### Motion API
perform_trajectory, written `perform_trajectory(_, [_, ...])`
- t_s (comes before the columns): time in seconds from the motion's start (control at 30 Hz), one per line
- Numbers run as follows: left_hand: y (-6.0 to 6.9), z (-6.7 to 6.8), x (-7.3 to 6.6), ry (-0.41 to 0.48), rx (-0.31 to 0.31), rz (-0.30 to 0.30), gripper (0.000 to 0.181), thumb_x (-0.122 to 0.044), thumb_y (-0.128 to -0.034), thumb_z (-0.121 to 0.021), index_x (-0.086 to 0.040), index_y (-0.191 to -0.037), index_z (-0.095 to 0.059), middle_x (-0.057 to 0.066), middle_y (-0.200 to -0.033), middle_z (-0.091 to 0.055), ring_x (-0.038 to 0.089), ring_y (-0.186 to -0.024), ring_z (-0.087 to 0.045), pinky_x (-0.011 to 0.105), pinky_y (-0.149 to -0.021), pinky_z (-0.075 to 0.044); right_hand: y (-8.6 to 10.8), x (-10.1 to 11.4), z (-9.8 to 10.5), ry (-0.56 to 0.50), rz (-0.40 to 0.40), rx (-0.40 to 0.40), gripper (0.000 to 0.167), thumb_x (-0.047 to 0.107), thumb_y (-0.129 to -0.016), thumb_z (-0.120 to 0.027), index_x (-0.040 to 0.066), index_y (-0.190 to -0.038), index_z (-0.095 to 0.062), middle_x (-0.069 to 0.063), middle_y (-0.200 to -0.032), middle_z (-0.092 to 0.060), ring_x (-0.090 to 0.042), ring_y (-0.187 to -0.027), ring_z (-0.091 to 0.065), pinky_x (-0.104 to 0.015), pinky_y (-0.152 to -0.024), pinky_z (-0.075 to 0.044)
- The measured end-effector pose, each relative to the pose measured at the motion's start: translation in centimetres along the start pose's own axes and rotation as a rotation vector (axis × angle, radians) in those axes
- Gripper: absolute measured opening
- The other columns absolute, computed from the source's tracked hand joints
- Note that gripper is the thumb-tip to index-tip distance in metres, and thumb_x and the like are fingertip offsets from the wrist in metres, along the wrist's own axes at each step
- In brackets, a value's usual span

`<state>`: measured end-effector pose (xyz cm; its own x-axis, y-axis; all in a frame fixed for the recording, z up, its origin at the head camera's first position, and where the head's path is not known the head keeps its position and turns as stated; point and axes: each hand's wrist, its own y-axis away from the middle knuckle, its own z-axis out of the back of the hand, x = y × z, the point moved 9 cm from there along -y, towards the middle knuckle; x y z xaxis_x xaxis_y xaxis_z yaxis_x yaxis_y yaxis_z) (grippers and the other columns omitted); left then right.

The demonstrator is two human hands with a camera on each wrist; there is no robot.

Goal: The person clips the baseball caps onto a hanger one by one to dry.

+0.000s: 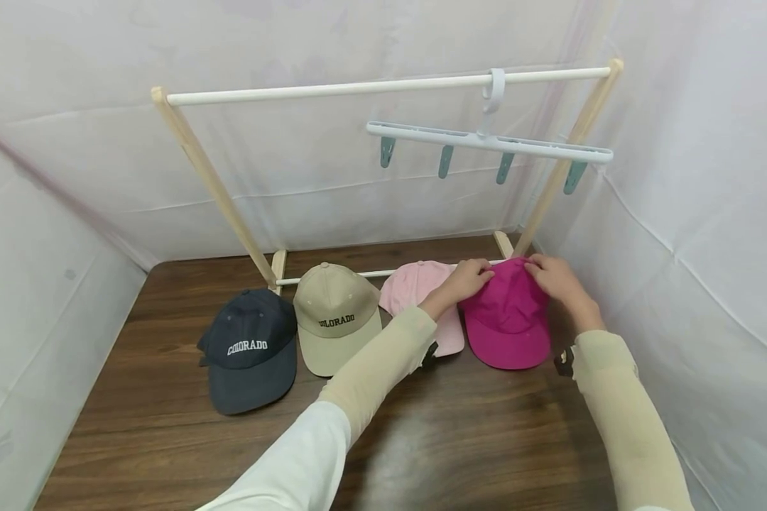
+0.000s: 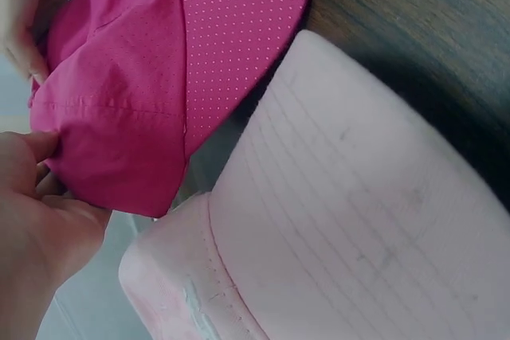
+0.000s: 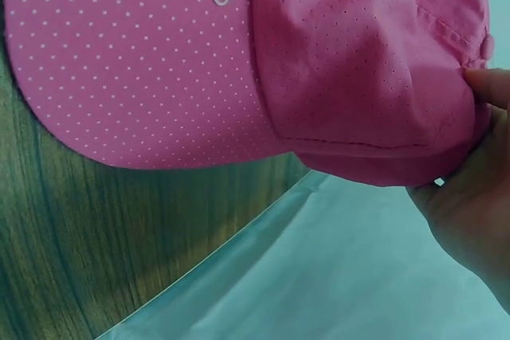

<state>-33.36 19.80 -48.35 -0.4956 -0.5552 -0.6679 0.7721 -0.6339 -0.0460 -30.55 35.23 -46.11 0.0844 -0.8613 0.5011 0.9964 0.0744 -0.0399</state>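
Observation:
A magenta cap [image 1: 508,305] with a dotted brim lies at the right end of a row of caps. My left hand [image 1: 465,280] grips the left side of its crown; in the left wrist view the fingers [image 2: 36,145] pinch the fabric. On the other side my right hand [image 1: 555,277] holds the crown near its top, and the right wrist view shows that hand [image 3: 474,197] around the back of the cap. Beneath my left forearm sits a pink cap [image 1: 415,280], partly hidden. Its brim [image 2: 358,189] fills much of the left wrist view.
A beige cap [image 1: 335,305] and a dark navy cap [image 1: 249,348] lie farther left on the wooden table [image 1: 166,426]. Behind them stands a rack with a white top rail [image 1: 332,90]. From it hangs a light-blue hanger [image 1: 434,135] with several teal clips [image 1: 445,162].

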Motion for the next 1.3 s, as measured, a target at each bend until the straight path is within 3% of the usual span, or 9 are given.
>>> perform_trajectory(0.27, [0.4,0.3,-0.1,0.031,-0.034,-0.001,0.025,-0.021,-0.1067,-0.055,-0.004,-0.118,-0.069,0.008,-0.099,-0.069,0.014,-0.088,-0.058,0.022,-0.078,-0.047,0.9,0.5,0.5,-0.017,0.013,-0.032,0.033,0.025,-0.106,-0.050,-0.003,-0.113,-0.065,-0.026,-0.105,-0.067,-0.043,-0.096,-0.060,-0.053,-0.084,-0.047])
perform_trajectory(0.6, [1.1,1.3,-0.4,0.124,-0.101,0.004,0.023,-0.021,-0.1049,-0.058,-0.005,-0.119,-0.067,0.005,-0.087,-0.064,0.013,-0.074,-0.052,0.020,-0.067,-0.043,1.7,1.3,0.5,-0.071,0.024,0.021,0.042,0.038,-0.106,-0.050,0.005,-0.129,-0.060,-0.025,-0.121,-0.065,-0.042,-0.110,-0.061,-0.059,-0.095,-0.047])
perform_trajectory(0.77, [1.3,1.7,-0.9,0.143,-0.122,-0.015,0.021,-0.021,-0.1048,-0.058,-0.006,-0.117,-0.067,0.003,-0.082,-0.060,0.012,-0.072,-0.050,0.019,-0.065,-0.041,2.0,1.5,0.5,-0.079,0.037,0.006,0.043,0.044,-0.105,-0.053,0.007,-0.125,-0.062,-0.021,-0.114,-0.068,-0.036,-0.101,-0.061,-0.053,-0.089,-0.049])
perform_trajectory(0.9, [1.5,1.9,-1.2,0.156,-0.132,-0.014,0.019,-0.020,-0.1046,-0.058,-0.006,-0.115,-0.066,0.001,-0.078,-0.056,0.011,-0.069,-0.047,0.019,-0.062,-0.039,2.1,1.8,0.6,-0.097,0.048,-0.021,0.037,0.040,-0.104,-0.056,0.006,-0.118,-0.064,-0.019,-0.106,-0.068,-0.033,-0.095,-0.060,-0.047,-0.083,-0.048])
perform_trajectory(1.17, [1.9,2.4,-1.9,0.206,-0.162,-0.035,0.017,-0.021,-0.1046,-0.059,-0.007,-0.112,-0.066,0.002,-0.082,-0.062,0.009,-0.072,-0.051,0.018,-0.063,-0.043,2.9,2.0,1.3,-0.267,0.015,-0.068,0.035,0.036,-0.104,-0.059,0.005,-0.117,-0.065,-0.016,-0.106,-0.067,-0.024,-0.091,-0.057,-0.026,-0.074,-0.049])
perform_trajectory(1.3, [1.9,2.8,-2.4,0.220,-0.174,-0.047,0.016,-0.021,-0.1047,-0.059,-0.008,-0.111,-0.065,0.001,-0.086,-0.065,0.009,-0.072,-0.052,0.017,-0.064,-0.044,3.3,2.1,1.8,-0.308,-0.012,-0.074,0.040,0.039,-0.104,-0.058,0.004,-0.122,-0.064,-0.018,-0.109,-0.066,-0.024,-0.092,-0.058,-0.021,-0.073,-0.050])
